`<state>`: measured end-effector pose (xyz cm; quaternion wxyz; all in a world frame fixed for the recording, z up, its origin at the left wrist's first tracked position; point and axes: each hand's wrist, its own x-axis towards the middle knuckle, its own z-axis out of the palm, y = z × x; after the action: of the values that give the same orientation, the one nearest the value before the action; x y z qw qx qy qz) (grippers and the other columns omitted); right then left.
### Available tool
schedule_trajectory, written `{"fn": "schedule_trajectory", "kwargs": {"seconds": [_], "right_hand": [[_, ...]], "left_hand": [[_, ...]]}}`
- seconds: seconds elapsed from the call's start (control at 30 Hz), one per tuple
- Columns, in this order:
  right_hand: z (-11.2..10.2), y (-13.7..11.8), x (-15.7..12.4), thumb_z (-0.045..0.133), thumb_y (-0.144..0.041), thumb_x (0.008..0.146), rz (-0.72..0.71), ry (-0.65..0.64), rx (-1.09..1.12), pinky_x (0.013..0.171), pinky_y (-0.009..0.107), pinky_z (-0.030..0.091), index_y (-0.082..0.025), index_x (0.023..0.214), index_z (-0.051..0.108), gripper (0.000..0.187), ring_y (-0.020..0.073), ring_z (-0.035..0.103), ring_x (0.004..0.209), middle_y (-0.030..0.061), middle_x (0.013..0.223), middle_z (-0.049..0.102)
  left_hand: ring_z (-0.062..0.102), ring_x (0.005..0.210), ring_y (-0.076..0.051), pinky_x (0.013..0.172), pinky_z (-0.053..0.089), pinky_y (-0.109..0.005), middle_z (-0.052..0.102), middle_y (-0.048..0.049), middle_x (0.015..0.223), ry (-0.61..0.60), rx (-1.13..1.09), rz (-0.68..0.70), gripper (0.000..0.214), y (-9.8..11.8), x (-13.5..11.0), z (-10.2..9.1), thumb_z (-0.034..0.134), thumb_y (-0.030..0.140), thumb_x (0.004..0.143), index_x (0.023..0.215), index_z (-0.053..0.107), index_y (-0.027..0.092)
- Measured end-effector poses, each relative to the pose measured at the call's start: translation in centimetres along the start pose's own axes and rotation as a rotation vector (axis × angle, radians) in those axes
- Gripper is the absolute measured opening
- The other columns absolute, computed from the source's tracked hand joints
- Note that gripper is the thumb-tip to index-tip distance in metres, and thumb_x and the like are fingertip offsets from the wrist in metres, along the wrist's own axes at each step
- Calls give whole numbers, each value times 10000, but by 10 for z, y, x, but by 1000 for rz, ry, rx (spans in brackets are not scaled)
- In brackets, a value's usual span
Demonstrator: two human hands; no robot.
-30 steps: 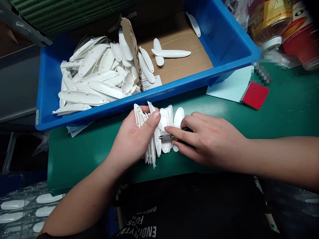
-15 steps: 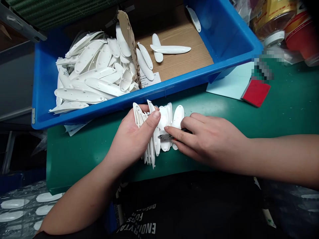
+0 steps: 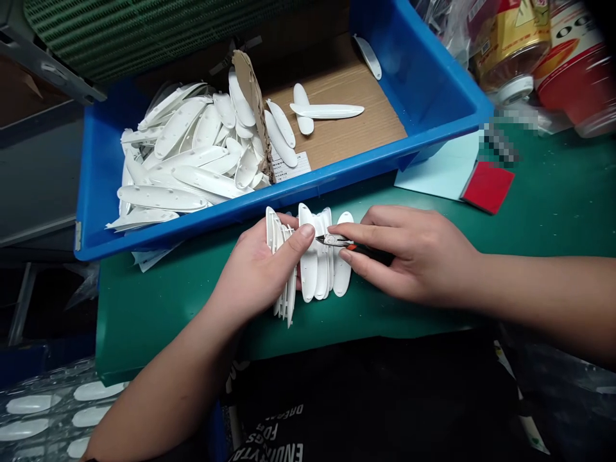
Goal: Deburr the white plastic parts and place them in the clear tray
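My left hand (image 3: 262, 269) is closed round a stack of thin white oval plastic parts (image 3: 283, 282), held on edge with small tabs showing. In my right hand (image 3: 409, 250) is a pair of small nippers (image 3: 334, 240), dark-handled with a bit of orange; the metal tips point left, close to my left thumb. Under the tips, several loose white oval plastic parts (image 3: 321, 276) lie overlapping on the green mat, beside the held stack. One more white oval part (image 3: 342, 276) lies just to their right, below my right fingers.
Beyond my hands stands a blue bin (image 3: 327, 186), its left side heaped with white parts (image 3: 192, 157). A cardboard divider (image 3: 253, 109) splits it. Right of it are a red pad (image 3: 488, 187), a yellow-labelled jar (image 3: 513, 45) and a red cup (image 3: 572, 70).
A white part that was at my left thumb now lies with the loose ones on the mat. The nippers have moved up and slightly right. The whole view has shifted a little.
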<state>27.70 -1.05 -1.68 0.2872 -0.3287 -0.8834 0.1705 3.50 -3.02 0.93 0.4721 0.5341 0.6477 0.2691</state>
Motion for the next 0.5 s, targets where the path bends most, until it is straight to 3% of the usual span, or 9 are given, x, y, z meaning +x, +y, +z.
{"fn": "schedule_trajectory", "kwargs": {"seconds": [0.2, 0.5], "right_hand": [[2, 1, 1, 633, -287, 1007, 30, 13, 27, 660, 288, 462, -177, 1293, 729, 321, 173, 623, 757, 55, 893, 675], [3, -10, 1, 635, -327, 1004, -131, -99, -54, 662, 332, 378, -210, 1289, 732, 323, 205, 542, 781, 76, 918, 657]], "left_hand": [[697, 567, -222, 491, 604, -309, 716, -27, 767, 11, -155, -53, 469, 4, 0, 2, 731, 622, 894, 1166, 658, 247], [684, 567, -188, 495, 574, -266, 709, -14, 747, 229, -242, 66, 377, 13, -8, 9, 726, 573, 910, 1056, 631, 239]]}}
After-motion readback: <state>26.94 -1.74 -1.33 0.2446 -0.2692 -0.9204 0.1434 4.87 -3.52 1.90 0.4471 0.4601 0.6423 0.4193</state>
